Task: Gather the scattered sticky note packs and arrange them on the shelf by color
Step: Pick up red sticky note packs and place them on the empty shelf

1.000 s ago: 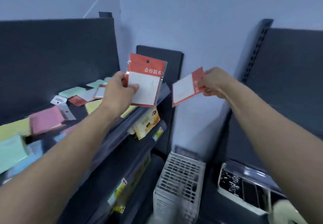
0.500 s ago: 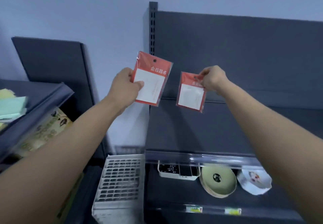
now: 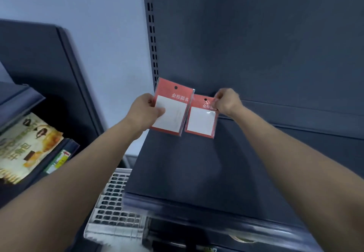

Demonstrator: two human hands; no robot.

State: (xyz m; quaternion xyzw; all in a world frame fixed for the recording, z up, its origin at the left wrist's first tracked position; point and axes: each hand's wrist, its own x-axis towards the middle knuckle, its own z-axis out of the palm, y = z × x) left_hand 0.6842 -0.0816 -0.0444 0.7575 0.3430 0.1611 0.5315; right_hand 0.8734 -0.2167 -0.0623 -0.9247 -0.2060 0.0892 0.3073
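Over the dark shelf, 2 red-and-white sticky note packs are held upright, side by side, facing the camera. Left hand grips the larger pack by its left edge, thumb across the white face. Right hand pinches the smaller pack at its top right corner, fingers closed tight. Adjacent pack edges meet; contact cannot be confirmed. White basket sits lower left of the shelf.
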